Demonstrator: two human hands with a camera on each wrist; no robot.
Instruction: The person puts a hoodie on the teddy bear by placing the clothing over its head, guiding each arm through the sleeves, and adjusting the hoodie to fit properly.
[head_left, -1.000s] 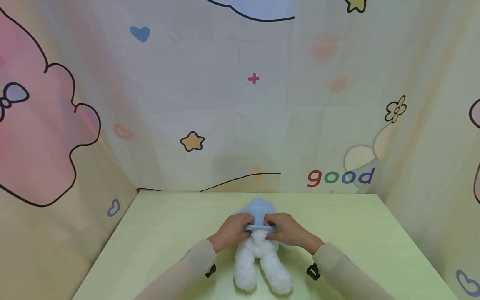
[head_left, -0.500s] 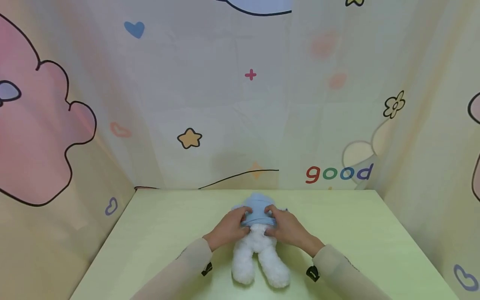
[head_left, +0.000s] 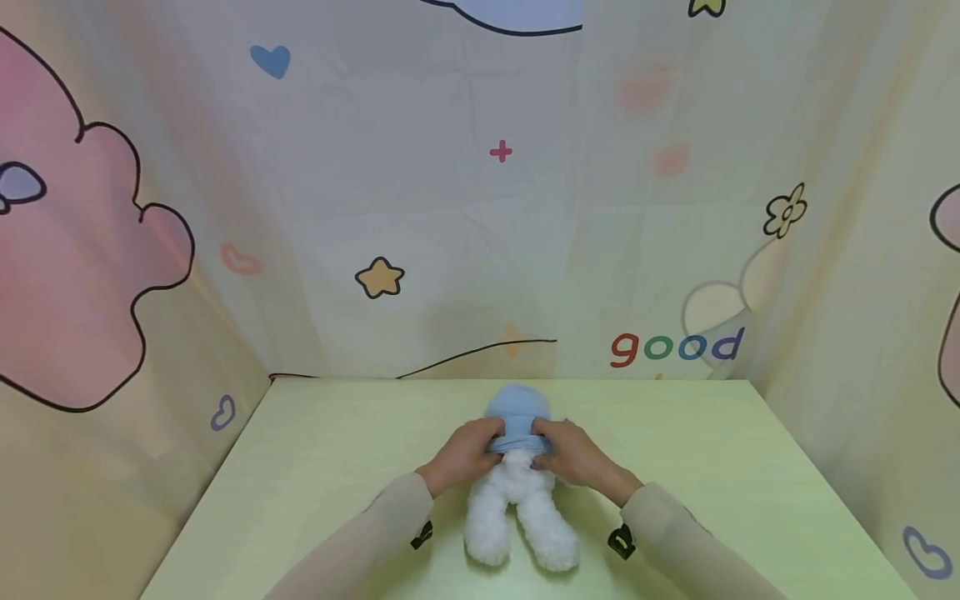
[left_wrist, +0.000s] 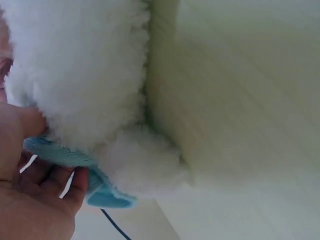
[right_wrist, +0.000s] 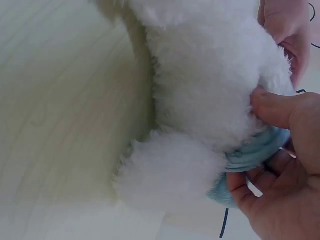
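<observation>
The white toy point(head_left: 517, 483) is hiding its upper end beneath blue cloth point(head_left: 519, 407), while the left hand point(head_left: 465, 456) and right hand point(head_left: 576, 454) are covering the cloth's sides. Both sleeves point(head_left: 356, 542) are running off the head view's bottom edge; the wrist views are cropping the hands, and the tabletop point(left_wrist: 240, 100) is blurring there.

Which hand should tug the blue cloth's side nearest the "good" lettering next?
Probably the right hand: it grips that side of the blue cloth; the left hand holds the opposite side.
</observation>
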